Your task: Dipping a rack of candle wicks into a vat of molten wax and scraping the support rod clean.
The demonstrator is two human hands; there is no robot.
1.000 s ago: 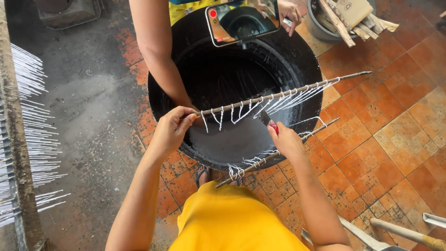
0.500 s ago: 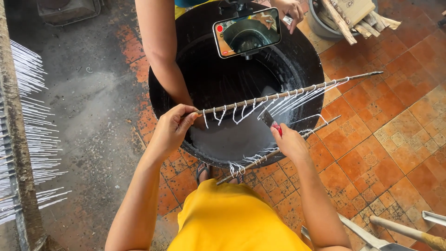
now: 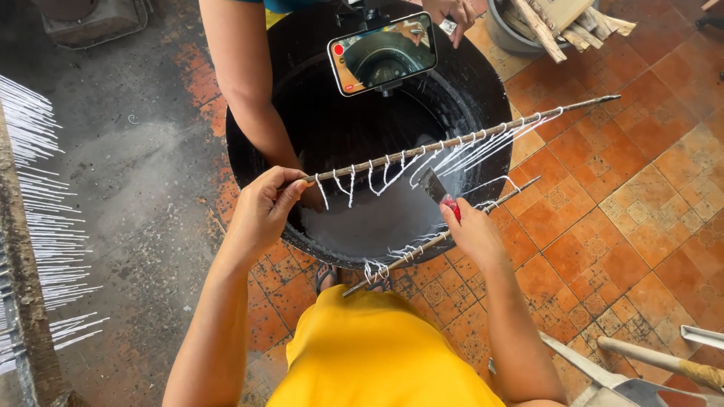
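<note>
My left hand (image 3: 264,207) grips the near end of a long thin stick (image 3: 483,136) held across a big black pan (image 3: 260,71). White strings hang from the stick, stiff with white coating. My right hand (image 3: 471,234) holds a small knife with a red handle (image 3: 439,192), its blade just below the stick's strings. A second stick (image 3: 445,235) with white strings rests on the pan's near rim. Whitish liquid (image 3: 377,222) lies in the pan's bottom.
Another person's arm (image 3: 245,83) reaches in from the far side, and a phone (image 3: 381,53) hangs over the pan. A rack of white coated sticks (image 3: 41,226) stands at the left. A bucket of wood scraps (image 3: 550,26) sits at the back right, tool handles (image 3: 656,365) at the lower right.
The knife in my right hand has risen slightly toward the hanging strings. The phone above the pan has shifted a little. My left hand keeps its hold on the stick.
</note>
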